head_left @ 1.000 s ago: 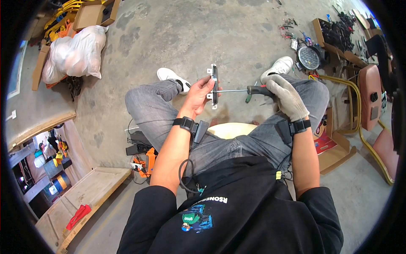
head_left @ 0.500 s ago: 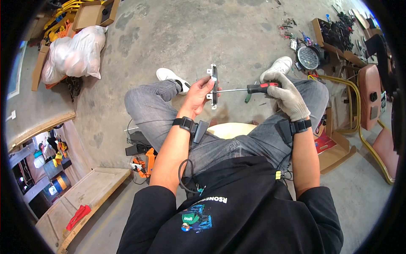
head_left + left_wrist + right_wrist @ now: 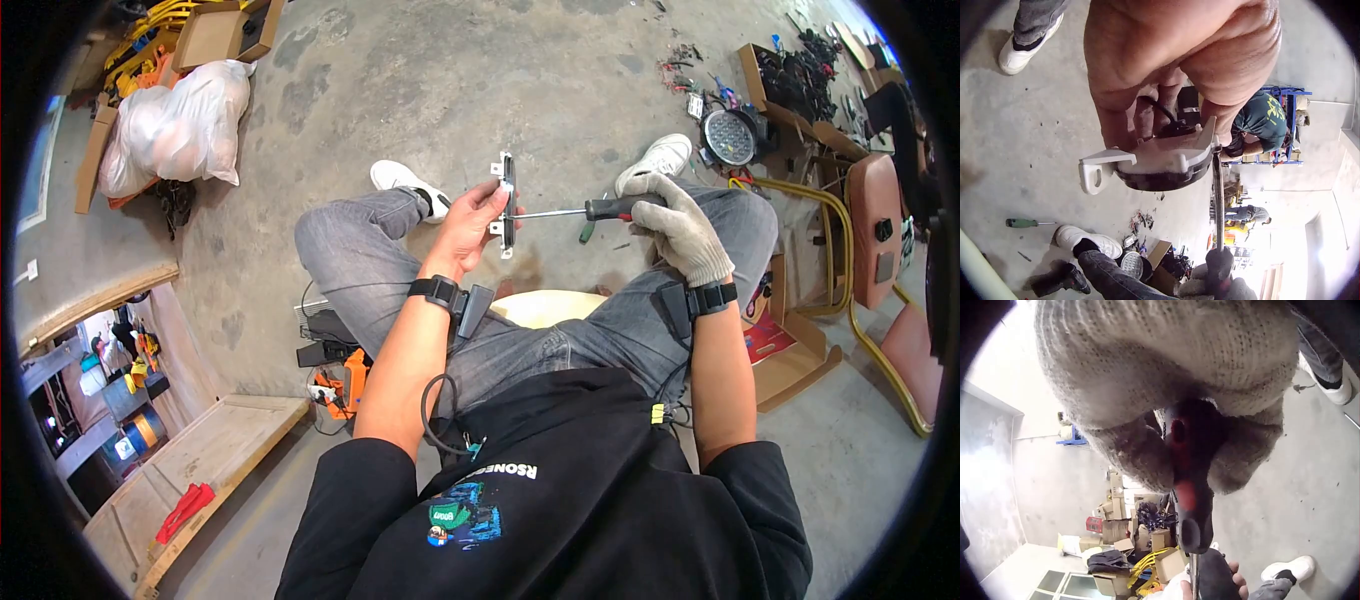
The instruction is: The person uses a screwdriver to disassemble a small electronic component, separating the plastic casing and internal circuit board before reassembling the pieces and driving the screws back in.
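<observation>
From above, our left hand [image 3: 466, 232] has the part [image 3: 510, 203] pinched at its 9 o'clock side, long axis 12-to-6. Our gloved right hand [image 3: 684, 230] grips the driver [image 3: 606, 209] farther out at 3, shaft aimed at 9, tip right by the part.

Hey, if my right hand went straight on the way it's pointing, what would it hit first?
Most likely the black-and-white part in your left hand: the screwdriver in your right hand points at it, its tip seemingly at the part's edge, though exact contact is hard to judge.
</observation>
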